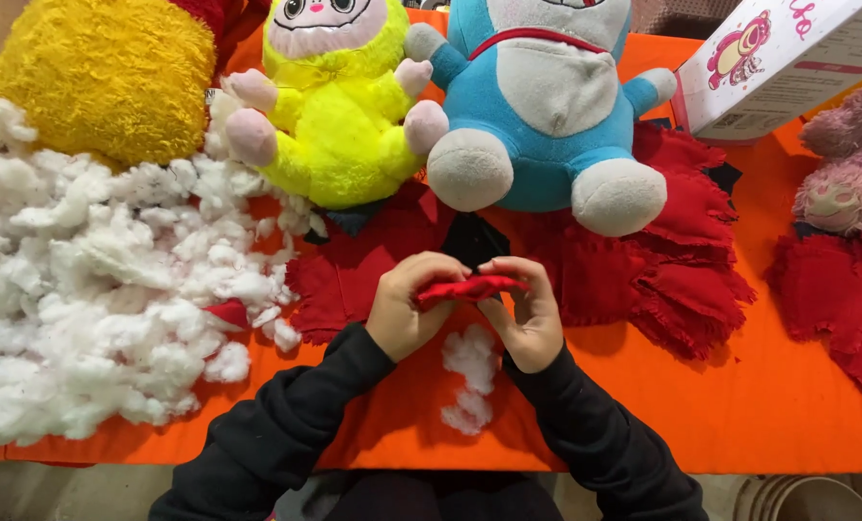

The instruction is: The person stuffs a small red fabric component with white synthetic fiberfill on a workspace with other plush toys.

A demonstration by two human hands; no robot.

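A person in black sleeves is working at an orange table (739,425), both hands closing on a small red fabric piece (471,287) held just above the tabletop at the centre of the frame. The left hand (407,314) is curling its fingers tightly around the piece's left end, while the right hand (529,323) is pinching the right end between thumb and fingertips, the remaining fingers bent inward; neither hand is gripping anything else. A small tuft of white stuffing (469,371) is lying on the table at six o'clock from the red piece, directly between the two wrists. A large heap of loose white stuffing (93,280) is spreading across the table at nine o'clock, well apart from the hands. Frayed red cloth pieces (662,260) are lying flat at three o'clock and behind the hands, with more red cloth (846,299) at the far right edge. A yellow plush toy (339,106) is sitting at eleven o'clock, and a blue and grey plush toy (547,106) is sitting just beside it at one o'clock, both resting partly on the red cloth. A fuzzy yellow-orange cushion (103,77) is occupying the ten o'clock corner, touching the stuffing heap. A white cardboard box (788,58) is lying at two o'clock, with a pink plush toy (850,159) just below it.
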